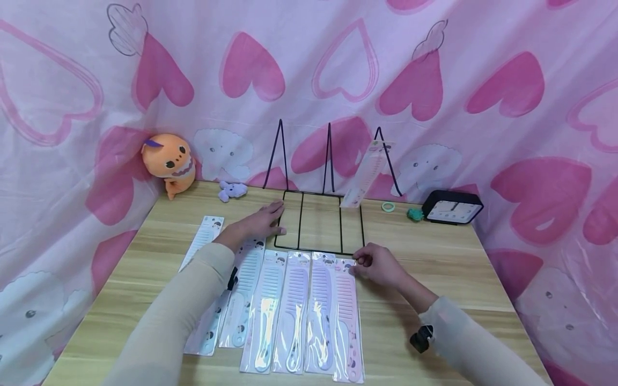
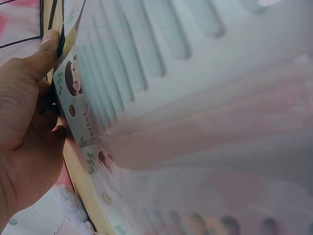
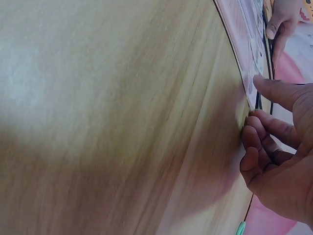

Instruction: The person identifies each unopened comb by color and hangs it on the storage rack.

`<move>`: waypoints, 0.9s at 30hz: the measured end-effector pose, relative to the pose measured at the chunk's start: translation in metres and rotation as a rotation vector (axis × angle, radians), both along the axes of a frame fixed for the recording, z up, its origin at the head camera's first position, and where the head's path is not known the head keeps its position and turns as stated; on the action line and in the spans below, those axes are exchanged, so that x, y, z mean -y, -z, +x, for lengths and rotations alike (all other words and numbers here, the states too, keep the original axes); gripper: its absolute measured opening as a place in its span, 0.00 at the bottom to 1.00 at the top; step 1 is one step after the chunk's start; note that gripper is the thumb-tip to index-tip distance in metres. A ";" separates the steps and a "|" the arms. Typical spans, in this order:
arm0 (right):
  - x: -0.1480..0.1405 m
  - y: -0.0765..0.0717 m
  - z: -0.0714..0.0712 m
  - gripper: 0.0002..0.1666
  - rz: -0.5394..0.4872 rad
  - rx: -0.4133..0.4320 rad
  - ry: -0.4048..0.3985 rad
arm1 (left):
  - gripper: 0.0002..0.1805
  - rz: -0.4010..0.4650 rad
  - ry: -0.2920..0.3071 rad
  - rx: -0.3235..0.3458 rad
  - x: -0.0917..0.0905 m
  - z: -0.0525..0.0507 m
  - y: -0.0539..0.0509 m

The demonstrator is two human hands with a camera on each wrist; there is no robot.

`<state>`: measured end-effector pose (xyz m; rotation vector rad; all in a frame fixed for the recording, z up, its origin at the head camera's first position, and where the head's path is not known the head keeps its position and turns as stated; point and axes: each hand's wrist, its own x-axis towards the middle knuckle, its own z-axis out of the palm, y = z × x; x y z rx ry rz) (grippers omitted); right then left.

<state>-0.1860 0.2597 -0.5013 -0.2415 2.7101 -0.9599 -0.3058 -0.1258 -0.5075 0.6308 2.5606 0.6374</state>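
Note:
A black wire rack lies on the table, its upright triangular loops at the back. My left hand rests at the rack's left side, thumb apart from the fingers. My right hand is at the front right corner, fingers bent, with a gap between thumb and index. Beside its thumb is the top of a pink packaged comb. Purple and blue packaged combs lie left of it. Another packaged comb slants at the right loop. My left arm partly covers the leftmost packages.
An orange plush toy and a small purple toy are at the back left. A green ring, a small green item and a black clock stand or lie back right. A pink heart-patterned curtain hangs behind.

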 end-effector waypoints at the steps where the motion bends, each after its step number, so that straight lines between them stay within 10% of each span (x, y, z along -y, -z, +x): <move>1: 0.001 0.000 0.000 0.15 0.008 -0.008 -0.009 | 0.51 0.005 -0.003 0.007 0.000 -0.001 0.001; 27: 0.018 -0.003 0.007 0.14 -0.008 0.001 0.057 | 0.55 0.030 -0.003 0.013 0.005 -0.015 0.021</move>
